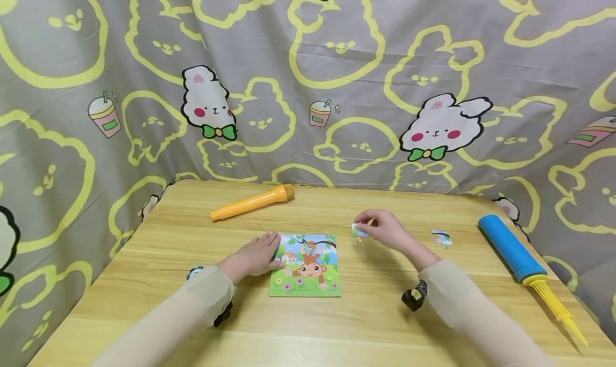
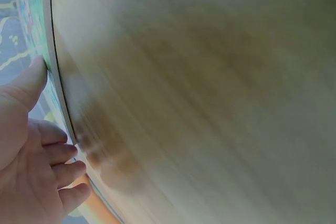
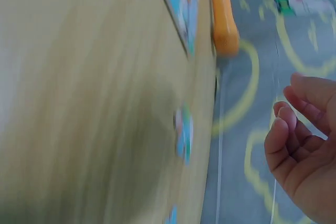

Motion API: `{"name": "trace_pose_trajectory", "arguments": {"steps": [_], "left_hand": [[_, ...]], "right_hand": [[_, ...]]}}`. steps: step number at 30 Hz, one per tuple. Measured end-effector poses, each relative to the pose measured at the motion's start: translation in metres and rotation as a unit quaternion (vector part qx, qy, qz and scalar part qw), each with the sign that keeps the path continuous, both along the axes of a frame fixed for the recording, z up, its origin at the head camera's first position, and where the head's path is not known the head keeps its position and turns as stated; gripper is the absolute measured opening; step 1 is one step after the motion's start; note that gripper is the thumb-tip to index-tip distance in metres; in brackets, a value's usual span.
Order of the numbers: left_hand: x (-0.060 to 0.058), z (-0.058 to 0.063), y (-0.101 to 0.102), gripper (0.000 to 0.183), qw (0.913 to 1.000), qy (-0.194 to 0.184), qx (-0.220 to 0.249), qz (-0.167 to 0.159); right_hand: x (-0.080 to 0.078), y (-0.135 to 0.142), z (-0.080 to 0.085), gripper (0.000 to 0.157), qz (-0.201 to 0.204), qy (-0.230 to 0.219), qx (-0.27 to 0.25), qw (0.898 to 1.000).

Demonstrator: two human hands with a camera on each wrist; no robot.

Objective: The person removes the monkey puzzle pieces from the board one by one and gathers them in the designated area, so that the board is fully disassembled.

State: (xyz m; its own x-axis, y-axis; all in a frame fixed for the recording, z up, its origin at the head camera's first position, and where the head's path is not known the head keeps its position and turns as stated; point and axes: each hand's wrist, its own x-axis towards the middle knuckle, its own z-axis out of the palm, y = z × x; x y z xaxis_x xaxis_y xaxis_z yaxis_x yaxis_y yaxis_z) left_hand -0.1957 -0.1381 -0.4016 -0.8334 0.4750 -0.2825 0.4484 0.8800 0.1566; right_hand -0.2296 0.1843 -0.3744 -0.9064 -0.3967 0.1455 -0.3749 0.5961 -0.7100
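Left hand (image 1: pixel 256 255) is outstretched — right hand (image 1: pixel 385 230) half-curled.

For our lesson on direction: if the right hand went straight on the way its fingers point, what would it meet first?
Probably the nearer loose puzzle piece, which shows right by the right hand in the head view; the depth between them is hard to judge.

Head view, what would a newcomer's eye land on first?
Probably the gray cloth behind the table, with its big yellow cartoon outlines. Next, the monkey puzzle near the table's middle, the left hand touching its left edge. Then the blue-and-yellow pump lying at the table's right side.
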Motion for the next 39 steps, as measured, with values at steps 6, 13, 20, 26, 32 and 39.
{"name": "trace_pose_trajectory", "arguments": {"steps": [6,13,20,26,32,39], "left_hand": [[0.005,0.000,-0.002,0.082,0.9999,-0.004,0.016,-0.004],[0.010,0.001,-0.002,0.089,0.9999,-0.007,0.007,-0.008],[0.011,0.003,-0.001,0.089,0.9999,-0.011,0.002,-0.007],[0.009,0.002,-0.001,0.090,0.9999,-0.009,-0.002,-0.009],[0.008,-0.001,0.000,0.090,0.9998,0.001,-0.015,-0.013],[0.007,-0.004,-0.001,0.090,0.9997,0.006,-0.019,-0.016]], "right_hand": [[0.013,-0.047,-0.007,0.017,0.085,-0.003,0.011,0.996],[0.021,-0.088,-0.024,0.023,0.152,-0.016,0.046,0.987],[0.024,-0.115,-0.039,0.030,0.179,-0.047,0.081,0.979],[0.024,-0.128,-0.041,0.041,0.179,-0.025,0.133,0.975],[0.024,-0.130,-0.043,0.052,0.175,-0.017,0.175,0.969],[0.026,-0.132,-0.043,0.049,0.168,0.009,0.206,0.964]]}}
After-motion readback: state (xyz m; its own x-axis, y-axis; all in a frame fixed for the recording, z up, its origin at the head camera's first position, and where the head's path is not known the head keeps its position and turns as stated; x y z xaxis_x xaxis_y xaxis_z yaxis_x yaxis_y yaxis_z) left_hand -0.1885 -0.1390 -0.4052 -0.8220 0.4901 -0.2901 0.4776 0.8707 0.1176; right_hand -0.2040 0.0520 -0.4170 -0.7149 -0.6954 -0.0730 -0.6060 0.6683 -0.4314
